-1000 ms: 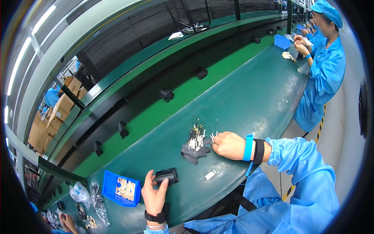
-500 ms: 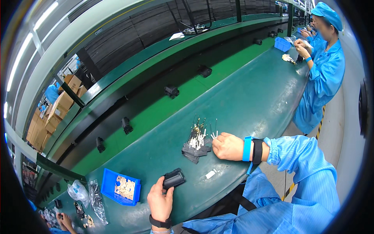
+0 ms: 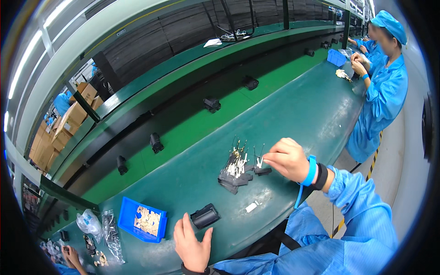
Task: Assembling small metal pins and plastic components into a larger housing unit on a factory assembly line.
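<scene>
My left hand (image 3: 193, 246) lies on the bench with its fingers spread and holds nothing. Just beyond its fingertips is a black plastic housing (image 3: 205, 216), apart from the hand. My right hand (image 3: 289, 159) is raised a little, thumb and fingers pinched together; what sits between the fingertips is too small to make out. Right below those fingertips are a few black strips with white tabs and thin wires (image 3: 262, 170). Left of them lies a larger pile of the same wired strips (image 3: 234, 176). A small white piece (image 3: 251, 207) rests on the bench nearer to me.
A blue bin (image 3: 149, 220) of beige pieces stands left, beside clear plastic bags (image 3: 110, 236). Several black housings (image 3: 211, 104) sit along the green conveyor (image 3: 183, 133) beyond the bench. A co-worker in blue (image 3: 382, 87) works at far right; another person's hands (image 3: 71, 256) show at lower left.
My left hand has let go of the black housing and drawn back. My right hand has lifted and moved right, off the pile's side. The conveyor's housings have shifted slightly right in the picture.
</scene>
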`<state>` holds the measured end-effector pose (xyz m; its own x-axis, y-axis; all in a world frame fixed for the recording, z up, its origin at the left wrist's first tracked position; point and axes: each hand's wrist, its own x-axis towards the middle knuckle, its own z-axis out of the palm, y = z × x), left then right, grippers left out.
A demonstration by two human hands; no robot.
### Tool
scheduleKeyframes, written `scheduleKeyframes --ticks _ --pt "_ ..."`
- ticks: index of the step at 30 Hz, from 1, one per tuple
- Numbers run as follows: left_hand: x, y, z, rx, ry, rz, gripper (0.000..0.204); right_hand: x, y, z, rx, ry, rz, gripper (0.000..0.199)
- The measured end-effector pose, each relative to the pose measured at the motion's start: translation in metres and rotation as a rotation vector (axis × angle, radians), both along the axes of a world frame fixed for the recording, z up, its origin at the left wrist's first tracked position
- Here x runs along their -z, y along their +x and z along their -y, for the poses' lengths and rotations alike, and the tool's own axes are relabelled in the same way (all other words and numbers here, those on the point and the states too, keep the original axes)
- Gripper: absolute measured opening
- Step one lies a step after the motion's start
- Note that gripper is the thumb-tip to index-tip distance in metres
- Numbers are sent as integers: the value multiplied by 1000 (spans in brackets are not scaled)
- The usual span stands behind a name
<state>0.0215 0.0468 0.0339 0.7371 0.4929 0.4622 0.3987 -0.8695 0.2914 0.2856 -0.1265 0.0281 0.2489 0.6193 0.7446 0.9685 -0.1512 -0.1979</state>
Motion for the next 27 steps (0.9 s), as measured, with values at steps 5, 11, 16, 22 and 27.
scheduleKeyframes --ticks 5,11,16,22,27 --pt "-13 5 40 328 -779 257 21 -15 -53 7 -114 274 -29 26" --pt "2 22 65 367 -1245 429 45 -2 -125 -13 -414 573 -1416 10" --pt "24 18 56 439 -1576 627 38 10 -133 -17 -605 374 -1766 14" --pt "39 -7 49 425 -1603 652 17 8 -137 -24 -754 222 -1701 14" --pt "31 -16 40 391 -1723 552 13 10 -127 -19 -809 -1 -1626 12"
